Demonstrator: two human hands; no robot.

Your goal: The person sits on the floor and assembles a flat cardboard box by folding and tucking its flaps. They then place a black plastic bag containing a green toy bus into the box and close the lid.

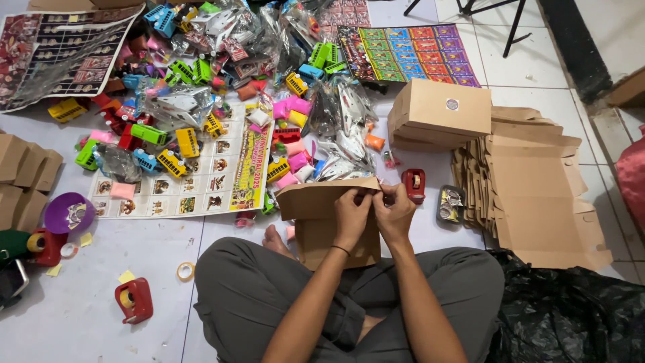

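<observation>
Brown cardboard box, half folded point(321, 222), held upright over the person's crossed legs, low centre of view, its bottom edge resting near the grey trousers. Top flap bent forward. Left hand point(351, 214) pinches the flap's top edge, fingers curled closed on the cardboard, thin black band on the wrist. Right hand point(395, 214) grips the same edge just beside it, thumb and fingers closed on the flap; the two hands touch.

Just right of the hands on the white tiled floor point(87, 323): small red tape dispenser point(414, 185), then a small dark tray of shiny bits point(450, 204). Further right, stack of flat unfolded brown cardboard blanks point(531, 195), with a finished closed brown box with round sticker point(442, 111) at its upper left.

Behind the held box: big heap of small plastic toy vehicles and clear-bagged toys, yellow, green, blue, pink point(222, 87), spread over a printed paper sheet with picture grid point(195, 181). Colourful sticker sheet point(410, 50) top centre.

Left side: more folded brown boxes point(23, 175) at the edge, purple round lid point(69, 212), second red tape dispenser point(134, 299) bottom left, loose tape ring point(185, 271) near the knee. Black plastic bag point(571, 309) bottom right.
</observation>
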